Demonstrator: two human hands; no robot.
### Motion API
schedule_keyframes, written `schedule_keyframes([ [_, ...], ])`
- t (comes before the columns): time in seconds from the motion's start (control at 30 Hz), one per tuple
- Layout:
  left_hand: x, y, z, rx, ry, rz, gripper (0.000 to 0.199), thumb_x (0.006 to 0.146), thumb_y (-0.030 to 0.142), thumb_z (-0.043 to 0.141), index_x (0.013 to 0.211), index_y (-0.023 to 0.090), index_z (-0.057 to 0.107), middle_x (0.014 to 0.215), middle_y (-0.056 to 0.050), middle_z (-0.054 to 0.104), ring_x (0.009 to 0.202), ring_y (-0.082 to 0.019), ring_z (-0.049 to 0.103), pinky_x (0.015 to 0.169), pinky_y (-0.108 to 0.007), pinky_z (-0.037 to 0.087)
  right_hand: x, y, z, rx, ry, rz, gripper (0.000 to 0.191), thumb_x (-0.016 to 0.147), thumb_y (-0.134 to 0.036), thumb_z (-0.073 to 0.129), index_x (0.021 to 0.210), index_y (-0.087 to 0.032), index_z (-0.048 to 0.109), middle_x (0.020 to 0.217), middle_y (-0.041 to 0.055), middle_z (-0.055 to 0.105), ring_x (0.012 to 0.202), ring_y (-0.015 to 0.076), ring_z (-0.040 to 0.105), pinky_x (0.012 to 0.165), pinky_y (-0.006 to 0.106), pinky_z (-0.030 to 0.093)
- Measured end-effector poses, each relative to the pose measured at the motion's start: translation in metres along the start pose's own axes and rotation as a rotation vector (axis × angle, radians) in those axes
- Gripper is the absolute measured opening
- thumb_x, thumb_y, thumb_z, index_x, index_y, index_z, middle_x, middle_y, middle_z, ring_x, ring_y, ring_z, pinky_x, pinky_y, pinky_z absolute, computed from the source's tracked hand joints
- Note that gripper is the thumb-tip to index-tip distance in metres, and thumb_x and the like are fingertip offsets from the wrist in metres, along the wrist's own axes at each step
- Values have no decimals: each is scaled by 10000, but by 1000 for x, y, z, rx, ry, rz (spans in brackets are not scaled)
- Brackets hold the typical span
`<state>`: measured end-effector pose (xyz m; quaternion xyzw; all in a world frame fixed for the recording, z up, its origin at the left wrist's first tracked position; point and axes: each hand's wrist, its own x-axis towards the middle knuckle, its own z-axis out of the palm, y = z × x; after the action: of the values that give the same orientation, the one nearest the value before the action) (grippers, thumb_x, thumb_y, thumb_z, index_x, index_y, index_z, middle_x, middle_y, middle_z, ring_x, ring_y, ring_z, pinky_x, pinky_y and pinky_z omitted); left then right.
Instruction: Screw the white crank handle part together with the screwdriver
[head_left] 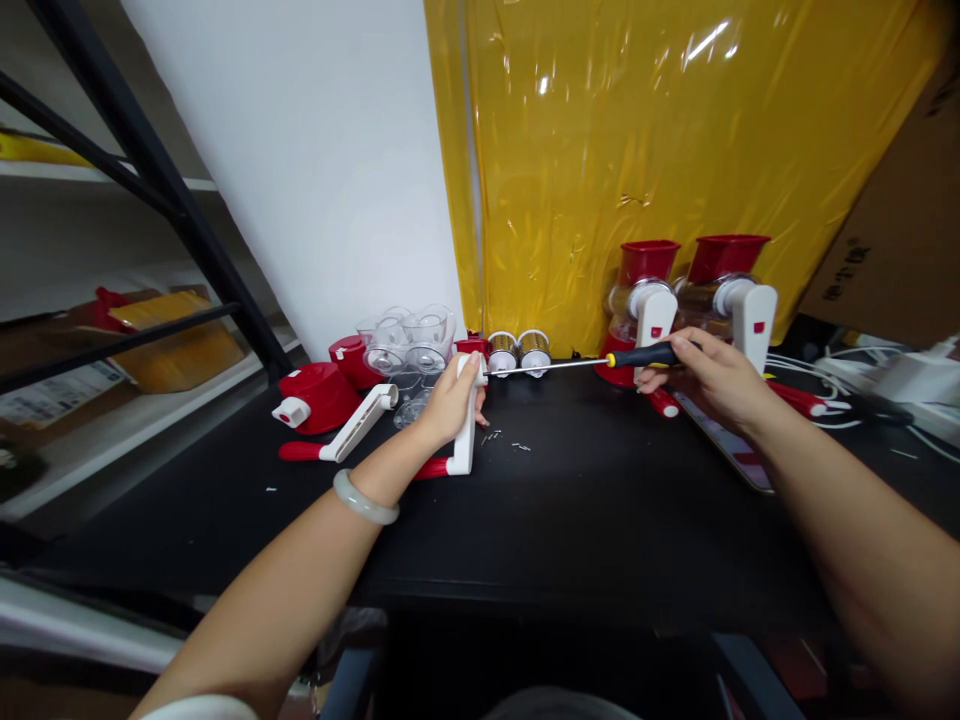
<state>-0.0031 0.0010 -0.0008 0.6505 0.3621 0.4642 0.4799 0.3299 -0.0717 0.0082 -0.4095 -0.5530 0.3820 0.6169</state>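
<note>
My left hand [452, 400] is closed around the upper end of a white crank handle [465, 440] with a red grip, held upright over the black table. In my right hand [709, 375] is a screwdriver [641, 356] with a black and yellow handle. Its long shaft points left, and the tip meets the top of the crank handle beside my left thumb. Several small screws [521, 446] lie on the table just right of the crank. A second white crank handle [360, 425] with a red grip rests to the left.
Red housings [319, 397] and clear plastic parts [412, 340] stand at the back left. Two grater drums [534, 350] are behind the screwdriver. Assembled red and white graters [731, 290], a tablet [739, 450] and white cables with a power strip [922, 385] occupy the right.
</note>
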Motion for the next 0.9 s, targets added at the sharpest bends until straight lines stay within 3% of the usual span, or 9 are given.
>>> schedule_keyframes([
  [0.27,0,-2,-2,23,20,47,421,954,661,503,952,242,458,560,77,494,411,-110,507,428,-242,532,0,1,3,-132,14,44,588,727,-781,731,762,-217,566,540,41,693,399,172,633,378,251,476],
  [0.43,-4,-1,0,73,6,103,444,933,680,529,950,242,463,619,67,508,455,-109,515,434,-246,536,-1,2,3,-170,66,5,564,805,-742,690,680,-203,585,405,1,564,312,121,496,361,241,437],
  [0.6,-6,2,1,125,45,104,406,959,646,507,959,241,466,594,64,501,447,-119,519,436,-249,526,0,7,0,-242,96,55,626,904,-738,545,640,-177,630,497,84,641,421,167,604,414,263,481],
  [0.73,-4,2,-1,147,84,92,392,966,634,504,961,244,466,581,70,499,425,-116,520,434,-244,515,3,11,4,-37,168,63,398,968,-515,519,857,-184,710,689,79,729,589,203,703,561,309,579],
  [0.8,-3,2,-1,150,83,86,390,967,631,503,945,244,459,575,70,502,419,-118,522,433,-244,511,3,8,8,108,198,50,250,927,-358,518,936,-206,717,758,55,737,653,205,718,635,335,605],
  [0.9,-3,0,-1,132,63,78,398,963,639,507,928,245,457,562,69,506,414,-119,521,427,-237,500,0,0,12,232,153,51,222,821,-241,550,983,-243,702,880,40,748,770,208,732,685,340,610],
])
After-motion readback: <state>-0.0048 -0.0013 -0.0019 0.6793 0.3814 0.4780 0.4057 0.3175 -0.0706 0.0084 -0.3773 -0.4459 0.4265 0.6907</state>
